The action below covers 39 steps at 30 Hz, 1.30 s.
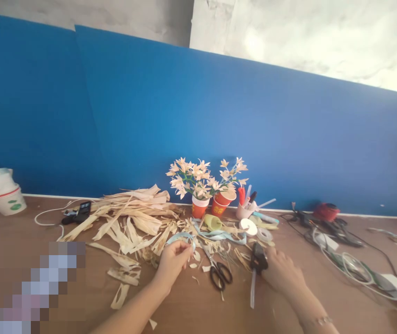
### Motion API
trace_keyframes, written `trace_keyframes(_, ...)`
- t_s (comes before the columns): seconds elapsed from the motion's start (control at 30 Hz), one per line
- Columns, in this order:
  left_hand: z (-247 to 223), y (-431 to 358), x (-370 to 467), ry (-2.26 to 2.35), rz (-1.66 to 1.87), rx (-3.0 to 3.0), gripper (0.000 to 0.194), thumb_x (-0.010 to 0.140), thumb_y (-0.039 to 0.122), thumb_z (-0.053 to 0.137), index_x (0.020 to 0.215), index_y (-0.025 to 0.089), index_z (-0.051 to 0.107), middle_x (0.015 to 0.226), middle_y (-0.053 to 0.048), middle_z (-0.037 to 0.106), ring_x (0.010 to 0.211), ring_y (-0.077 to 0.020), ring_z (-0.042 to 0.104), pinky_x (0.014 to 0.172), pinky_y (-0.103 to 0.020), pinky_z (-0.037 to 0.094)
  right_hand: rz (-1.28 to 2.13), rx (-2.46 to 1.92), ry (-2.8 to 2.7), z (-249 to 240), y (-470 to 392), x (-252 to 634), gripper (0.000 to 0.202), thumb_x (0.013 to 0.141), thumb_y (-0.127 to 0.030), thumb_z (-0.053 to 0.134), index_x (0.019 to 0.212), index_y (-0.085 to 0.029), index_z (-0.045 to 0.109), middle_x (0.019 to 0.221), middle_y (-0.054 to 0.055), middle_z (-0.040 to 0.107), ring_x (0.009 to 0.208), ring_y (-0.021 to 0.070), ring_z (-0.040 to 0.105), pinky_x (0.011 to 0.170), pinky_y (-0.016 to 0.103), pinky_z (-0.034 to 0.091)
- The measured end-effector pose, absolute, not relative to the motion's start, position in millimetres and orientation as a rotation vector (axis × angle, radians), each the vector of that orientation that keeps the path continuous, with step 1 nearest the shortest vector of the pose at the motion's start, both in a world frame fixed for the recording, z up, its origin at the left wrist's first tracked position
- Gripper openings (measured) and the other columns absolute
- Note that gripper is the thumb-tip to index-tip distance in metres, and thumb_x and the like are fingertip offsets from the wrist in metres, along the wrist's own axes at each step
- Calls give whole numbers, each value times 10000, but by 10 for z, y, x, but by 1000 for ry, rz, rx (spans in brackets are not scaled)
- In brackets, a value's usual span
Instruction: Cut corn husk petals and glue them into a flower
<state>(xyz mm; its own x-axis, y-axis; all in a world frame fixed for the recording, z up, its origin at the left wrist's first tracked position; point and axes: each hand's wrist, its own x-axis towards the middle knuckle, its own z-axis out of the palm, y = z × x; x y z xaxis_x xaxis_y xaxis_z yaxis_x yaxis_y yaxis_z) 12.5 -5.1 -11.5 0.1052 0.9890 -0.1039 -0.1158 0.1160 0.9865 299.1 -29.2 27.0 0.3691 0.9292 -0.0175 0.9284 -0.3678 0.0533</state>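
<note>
My left hand (175,260) is closed in a pinch at the near end of a light blue ribbon (181,236); what sits between the fingertips is too small to make out. My right hand (282,269) rests beside a black glue gun (259,258) with a clear stick pointing toward me; its fingers are blurred and partly hidden. Black-handled scissors (220,274) lie between my hands. Behind them are a yellow-green cup (213,222) on its side, a white roll (248,227) and a tape ring (264,234). Dried husks (139,218) spread to the left.
Pale flowers (193,174) stand in red paper cups (199,208) near the blue partition (184,116). A pen holder (245,210) is beside them. Cables (358,269) and a red object (326,211) lie right. White cups (5,199) stand far left.
</note>
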Motion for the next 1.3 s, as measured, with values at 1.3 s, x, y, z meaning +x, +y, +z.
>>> trace_keyframes(1.3, -121, -20, 123, 1135, 1185, 1028, 251, 656, 405, 639, 611, 166, 575, 520, 40, 539, 389, -62, 384, 407, -194, 275, -974, 1816, 3264, 53, -205, 1867, 96, 806, -229, 566, 747, -173, 615, 785, 55, 550, 698, 179, 549, 614, 261, 448)
